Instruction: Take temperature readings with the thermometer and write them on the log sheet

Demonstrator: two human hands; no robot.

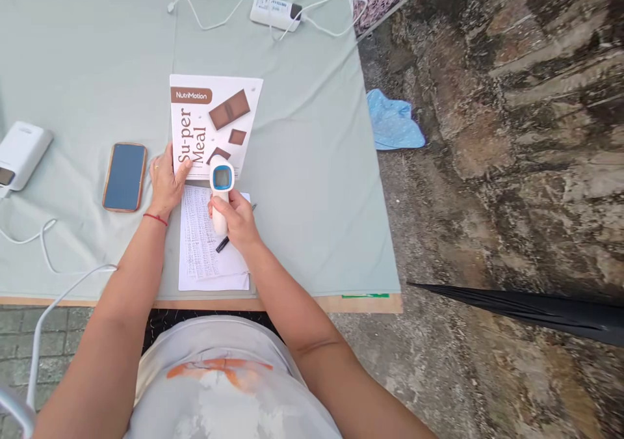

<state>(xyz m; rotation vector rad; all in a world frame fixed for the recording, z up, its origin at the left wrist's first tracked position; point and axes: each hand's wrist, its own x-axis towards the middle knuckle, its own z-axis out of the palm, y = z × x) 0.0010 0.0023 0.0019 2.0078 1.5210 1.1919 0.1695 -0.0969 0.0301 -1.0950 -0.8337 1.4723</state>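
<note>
A white infrared thermometer (221, 192) is in the right hand (236, 221), above the upper part of some papers. The grip of this hand is closed around the handle, with the thumb laid on the side facing the person. The small grey display, in a blue frame, looks upward. The head of the thermometer overlaps the lower edge of a NutriMotion package (214, 117), on which "Su-per Meal" and brown chocolate pieces are printed. The left hand (168, 182) pinches this package at its lower left corner, the thumb in front and the other fingers mostly hidden. I cannot tell whether the package touches the worktop (316, 166), which is covered with pale green cloth.

Under the right hand lie the handwritten papers (199, 237), and on them a black pen (222, 244), partly hidden by the hand. A red bracelet (156, 218) is around the left wrist. To the left of this hand rests a smartphone (125, 177) with dark screen, and farther left a white power bank (24, 156). Near the far edge, a white device (275, 13) lies among its white cable (214, 24). A light blue cloth (394, 123) is beside the right edge.
</note>
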